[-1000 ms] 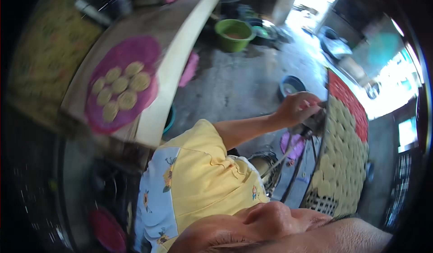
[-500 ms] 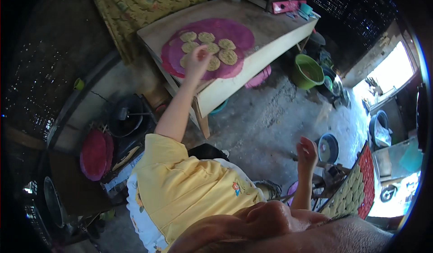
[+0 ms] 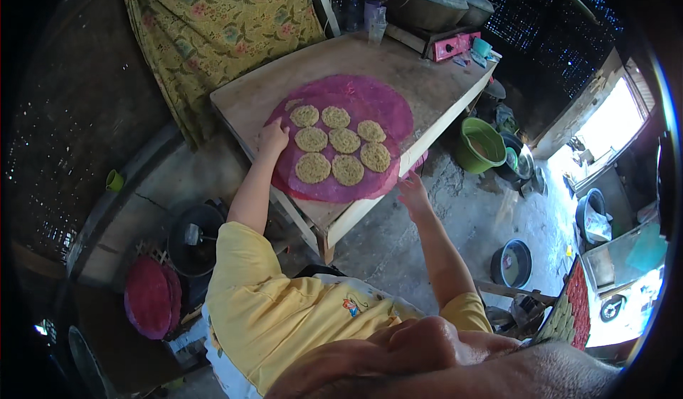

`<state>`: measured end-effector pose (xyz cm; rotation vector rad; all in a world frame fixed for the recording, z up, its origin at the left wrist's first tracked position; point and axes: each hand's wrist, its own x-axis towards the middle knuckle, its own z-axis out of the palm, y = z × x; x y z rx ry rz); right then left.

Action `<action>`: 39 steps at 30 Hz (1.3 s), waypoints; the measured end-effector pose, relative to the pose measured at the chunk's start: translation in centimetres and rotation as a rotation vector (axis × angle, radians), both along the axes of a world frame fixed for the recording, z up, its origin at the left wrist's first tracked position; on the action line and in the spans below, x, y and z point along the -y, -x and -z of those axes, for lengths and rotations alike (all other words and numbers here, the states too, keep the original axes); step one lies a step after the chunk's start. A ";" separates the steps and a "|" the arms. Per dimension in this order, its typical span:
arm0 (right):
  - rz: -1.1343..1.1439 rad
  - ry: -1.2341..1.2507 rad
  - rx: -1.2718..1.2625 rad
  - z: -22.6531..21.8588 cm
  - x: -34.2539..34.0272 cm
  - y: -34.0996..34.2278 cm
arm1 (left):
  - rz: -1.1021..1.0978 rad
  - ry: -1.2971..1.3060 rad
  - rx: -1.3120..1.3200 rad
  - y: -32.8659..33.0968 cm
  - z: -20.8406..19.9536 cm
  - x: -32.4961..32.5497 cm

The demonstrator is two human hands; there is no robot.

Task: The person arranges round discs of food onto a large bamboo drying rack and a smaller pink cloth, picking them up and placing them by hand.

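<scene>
Our left hand [image 3: 272, 140] at purple sheet's [image 3: 390, 106] nine o'clock, grip unclear; right hand [image 3: 414, 195], four o'clock, loosely open, seemingly empty. We judge sheet floppy, discs [image 3: 344, 140] fragile; hold opposite rims.

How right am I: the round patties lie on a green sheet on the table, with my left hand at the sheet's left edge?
One thing is off: the sheet is purple, not green, as the head view shows. The patties do lie on it on the table, with your left hand at its left edge.
</scene>
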<state>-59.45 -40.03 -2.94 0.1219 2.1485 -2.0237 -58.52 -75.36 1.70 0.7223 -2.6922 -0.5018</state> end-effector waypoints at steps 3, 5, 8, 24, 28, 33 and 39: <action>0.045 0.250 0.228 -0.2 2.3 2.1 | 0.018 -0.027 -0.061 0.2 -0.7 0.2; -0.045 0.140 0.059 -1.2 3.2 2.5 | 0.035 0.005 -0.130 0.7 0.4 1.3; -0.065 0.157 0.057 -1.7 3.7 4.1 | 0.171 -0.153 -0.365 2.1 0.6 2.4; -0.100 -0.229 0.155 -1.4 2.4 5.8 | 0.308 -0.717 -0.040 4.6 -3.8 3.1; -0.005 -0.175 0.139 -0.2 3.5 6.8 | 0.283 -0.827 -0.006 4.0 -4.7 3.0; 0.073 -0.453 -0.294 0.3 4.6 6.9 | 0.330 -0.888 -0.062 4.3 -4.1 3.6; -0.153 -0.239 -0.152 -8.3 4.9 5.2 | 0.622 -1.136 -0.207 5.1 -7.9 0.5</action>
